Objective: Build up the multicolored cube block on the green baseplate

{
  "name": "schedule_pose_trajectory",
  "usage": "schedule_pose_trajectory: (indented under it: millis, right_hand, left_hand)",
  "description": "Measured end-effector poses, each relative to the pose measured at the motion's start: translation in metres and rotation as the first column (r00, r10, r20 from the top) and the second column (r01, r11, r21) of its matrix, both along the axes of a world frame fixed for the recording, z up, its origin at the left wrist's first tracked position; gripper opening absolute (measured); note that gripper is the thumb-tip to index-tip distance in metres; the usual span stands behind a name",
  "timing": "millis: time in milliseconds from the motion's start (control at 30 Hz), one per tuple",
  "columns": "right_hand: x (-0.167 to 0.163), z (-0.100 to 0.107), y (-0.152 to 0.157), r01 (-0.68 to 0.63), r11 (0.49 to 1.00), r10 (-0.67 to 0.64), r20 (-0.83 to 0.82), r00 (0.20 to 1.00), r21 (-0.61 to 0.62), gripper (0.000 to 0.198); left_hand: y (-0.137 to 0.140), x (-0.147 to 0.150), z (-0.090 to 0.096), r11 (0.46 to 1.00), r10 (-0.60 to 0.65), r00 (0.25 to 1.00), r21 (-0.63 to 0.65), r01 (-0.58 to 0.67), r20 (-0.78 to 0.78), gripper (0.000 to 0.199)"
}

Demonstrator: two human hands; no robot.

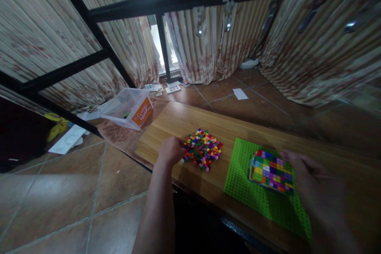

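A loose heap of small multicoloured toy bricks point(205, 149) lies on the wooden board. My left hand point(171, 150) reaches into the heap's left edge with its fingers curled together; their tips are partly hidden, and I cannot make out what is in them. To the right, a green studded baseplate point(238, 170) carries a block built of many coloured bricks point(270, 170), its top a patchwork of colours. My right hand point(315, 182), blurred, is beside the block's right side with a fingertip near its far corner. Whether it touches the block or holds anything is unclear.
The low wooden tabletop point(175, 117) runs across the view. Beyond its left end stands a clear plastic bin point(126, 107) with an orange label. A black metal frame point(160, 2) crosses overhead, with striped curtains point(196, 47) behind. Papers point(240, 94) lie on the tiled floor.
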State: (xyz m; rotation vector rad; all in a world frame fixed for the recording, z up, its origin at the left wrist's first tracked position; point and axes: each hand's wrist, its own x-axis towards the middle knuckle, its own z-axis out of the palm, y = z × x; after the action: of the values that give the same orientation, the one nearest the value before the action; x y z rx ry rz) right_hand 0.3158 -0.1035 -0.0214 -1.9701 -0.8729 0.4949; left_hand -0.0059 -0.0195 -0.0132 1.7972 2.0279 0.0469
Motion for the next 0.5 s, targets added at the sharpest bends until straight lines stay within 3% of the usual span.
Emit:
schedule_pose_trajectory:
  millis: [500]
  right_hand:
    - [-0.0037, 0.0025, 0.0017, -0.016, 1.000, 0.016, -0.024, 1.000, 0.012, 0.034]
  left_hand:
    - [-0.0008, 0.0113, -0.0009, 1.000, -0.027, 0.998, 0.013, 0.028, -0.052, 0.025]
